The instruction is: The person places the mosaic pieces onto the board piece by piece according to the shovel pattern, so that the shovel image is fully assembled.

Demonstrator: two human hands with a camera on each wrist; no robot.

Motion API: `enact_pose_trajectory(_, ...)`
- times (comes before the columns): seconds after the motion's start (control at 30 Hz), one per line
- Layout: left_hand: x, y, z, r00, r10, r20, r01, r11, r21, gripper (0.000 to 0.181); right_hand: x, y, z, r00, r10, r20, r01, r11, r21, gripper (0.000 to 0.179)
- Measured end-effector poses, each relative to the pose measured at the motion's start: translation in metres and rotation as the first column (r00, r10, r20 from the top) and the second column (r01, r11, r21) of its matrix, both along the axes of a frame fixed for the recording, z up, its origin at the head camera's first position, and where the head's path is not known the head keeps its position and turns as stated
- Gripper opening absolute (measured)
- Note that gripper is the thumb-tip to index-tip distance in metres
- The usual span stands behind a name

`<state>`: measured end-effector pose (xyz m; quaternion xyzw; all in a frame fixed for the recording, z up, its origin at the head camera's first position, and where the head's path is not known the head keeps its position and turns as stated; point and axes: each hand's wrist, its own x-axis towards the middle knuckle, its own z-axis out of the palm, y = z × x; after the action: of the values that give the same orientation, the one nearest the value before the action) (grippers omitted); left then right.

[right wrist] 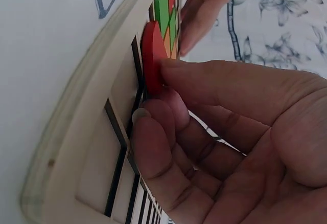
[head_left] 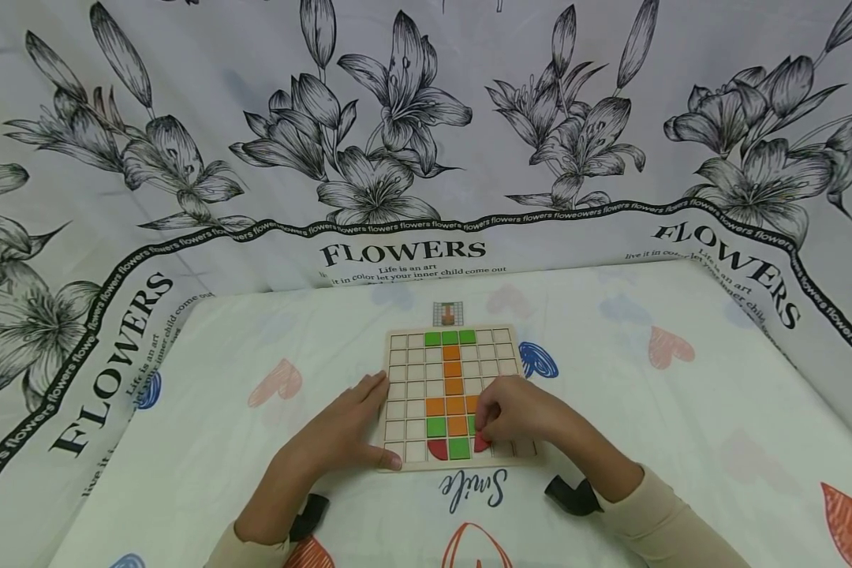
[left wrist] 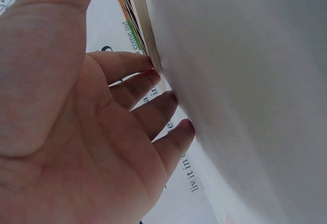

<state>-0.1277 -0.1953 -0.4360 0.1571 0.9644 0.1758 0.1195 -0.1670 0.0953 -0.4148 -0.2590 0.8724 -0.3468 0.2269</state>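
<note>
A wooden grid board (head_left: 406, 367) lies on the table, its square cells partly filled with green, orange and red pieces. My right hand (head_left: 514, 410) pinches a red quarter-round piece (right wrist: 154, 58) between thumb and fingers, at a cell in the board's near row. Left of it in that row sit a green square (head_left: 459, 449) and another red rounded piece (head_left: 437, 450). My left hand (head_left: 341, 426) rests at the board's left edge, fingers extended, thumb at the near left corner; the left wrist view shows its fingertips against the board's side.
A small printed pattern card (head_left: 448, 313) lies just beyond the board's far edge. The white cloth (head_left: 312, 331) under everything has hearts and lettering. A flower-printed cloth (head_left: 412, 158) rises behind and at the sides. Black bands sit at both wrists.
</note>
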Motion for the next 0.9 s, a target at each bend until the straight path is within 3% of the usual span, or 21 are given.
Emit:
enact_pose_trajectory(0.17,0.0,-0.002,0.0,1.0,-0.017,-0.009,0.017,1.0,0.014,0.124,0.003,-0.002,-0.002,0.999,0.018,-0.029,-0.018,1.0,0.021,0.02)
enact_pose_trajectory(0.43,-0.001,-0.002,0.001,0.999,-0.043,-0.023,0.044,0.998,0.045,0.123,0.007,-0.003,-0.006,0.985,0.034,-0.167,-0.031,0.999,0.016,0.025)
enact_pose_trajectory(0.77,0.003,-0.002,0.003,1.0,-0.015,-0.017,0.015,1.0,0.025,0.122,0.005,-0.003,-0.011,0.983,0.031,-0.182,-0.024,0.999,0.038,0.025)
enact_pose_trajectory(0.9,0.002,-0.001,0.002,1.0,-0.017,-0.015,0.017,1.0,0.024,0.122,0.001,0.005,-0.006,0.982,-0.017,-0.187,0.027,0.998,0.049,0.017)
